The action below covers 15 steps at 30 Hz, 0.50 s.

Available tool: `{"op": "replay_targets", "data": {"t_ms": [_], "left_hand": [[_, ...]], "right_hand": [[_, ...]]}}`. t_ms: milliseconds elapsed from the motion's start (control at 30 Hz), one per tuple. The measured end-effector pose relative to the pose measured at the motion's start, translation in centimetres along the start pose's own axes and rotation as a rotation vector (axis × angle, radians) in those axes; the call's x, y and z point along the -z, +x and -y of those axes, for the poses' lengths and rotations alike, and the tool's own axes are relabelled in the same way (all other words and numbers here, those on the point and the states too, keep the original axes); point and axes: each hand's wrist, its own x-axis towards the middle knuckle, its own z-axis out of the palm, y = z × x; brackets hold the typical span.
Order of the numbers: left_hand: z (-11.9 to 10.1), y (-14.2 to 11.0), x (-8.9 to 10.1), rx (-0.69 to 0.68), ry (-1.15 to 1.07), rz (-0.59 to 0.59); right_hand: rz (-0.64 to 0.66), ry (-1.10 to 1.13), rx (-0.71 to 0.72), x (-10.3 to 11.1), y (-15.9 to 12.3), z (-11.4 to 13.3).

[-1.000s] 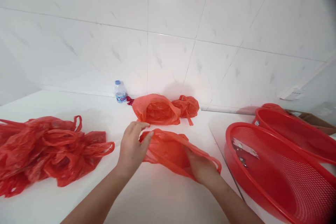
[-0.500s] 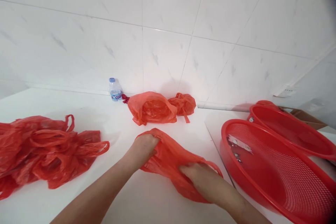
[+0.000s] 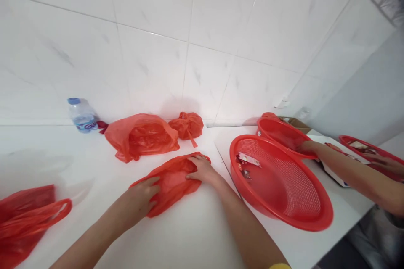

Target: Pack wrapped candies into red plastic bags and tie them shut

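Note:
A red plastic bag [image 3: 173, 180] lies on the white table in front of me, its mouth facing up and spread wide. My left hand [image 3: 142, 197] grips its left rim, fingers curled over into the mouth. At the right rim, my right hand [image 3: 203, 170] holds the edge with the thumb inside the mouth. Behind this bag sits another opened red bag [image 3: 142, 134], and beside that a smaller knotted red bag [image 3: 187, 126]. Several more red bags [image 3: 28, 218] lie heaped at the left edge, partly out of view.
A red perforated basket [image 3: 277, 180] right of my hands holds a few small wrapped packets [image 3: 249, 159]. A second red basket [image 3: 280, 134] stands behind it. Another person's arm [image 3: 347, 168] reaches in from the right. A water bottle [image 3: 82, 115] stands by the wall.
The view has turned right, bringing the other person's arms into sight. My right hand has come out from deep inside the bag to its rim, and the mouth is now spread wider.

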Motion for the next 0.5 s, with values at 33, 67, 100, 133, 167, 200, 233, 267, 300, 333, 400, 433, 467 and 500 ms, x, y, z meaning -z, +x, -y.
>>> {"op": "replay_targets", "data": {"t_ms": [33, 67, 100, 133, 167, 200, 233, 267, 300, 333, 400, 433, 467, 500], "left_hand": [[0.0, 0.2, 0.1, -0.05, 0.105, 0.03], [-0.1, 0.3, 0.2, -0.127, 0.245, 0.054], [-0.2, 0.5, 0.3, -0.209, 0.375, 0.043], [-0.3, 0.5, 0.4, -0.266, 0.45, -0.045], [-0.4, 0.6, 0.5, -0.301, 0.502, -0.148], [-0.4, 0.6, 0.5, -0.311, 0.54, -0.24], [-0.3, 0.6, 0.5, -0.293, 0.562, -0.32], [-0.3, 0.5, 0.5, -0.244, 0.563, -0.377], [-0.2, 0.5, 0.6, -0.173, 0.535, -0.412], [0.0, 0.4, 0.6, -0.088, 0.479, -0.425], [0.1, 0.2, 0.8, 0.104, 0.313, -0.39], [0.2, 0.1, 1.0, 0.199, 0.223, -0.353], [0.2, -0.1, 1.2, 0.284, 0.143, -0.31], [0.2, -0.3, 1.5, 0.352, 0.078, -0.272]], "right_hand": [[-0.012, 0.01, 0.01, 0.0, 0.0, -0.1], [-0.024, 0.019, 0.022, 0.0, -0.2, 0.0], [-0.035, 0.028, 0.033, 0.1, -0.4, 0.2], [-0.049, 0.029, 0.047, 0.3, -0.8, 0.6], [-0.071, 0.018, 0.071, 0.6, -1.3, 1.0], [-0.103, -0.004, 0.107, 0.9, -2.0, 1.5], [-0.145, -0.033, 0.153, 1.3, -2.8, 2.2], [-0.192, -0.065, 0.205, 1.8, -3.8, 3.0], [-0.245, -0.095, 0.257, 2.5, -4.9, 3.8], [-0.288, -0.115, 0.298, 3.3, -6.2, 4.6], [-0.355, -0.14, 0.335, 5.4, -8.7, 6.0], [-0.366, -0.155, 0.334, 6.8, -9.8, 6.4], [-0.388, -0.169, 0.316, 8.2, -10.7, 6.5], [-0.415, -0.185, 0.273, 9.7, -11.4, 6.2]]}}
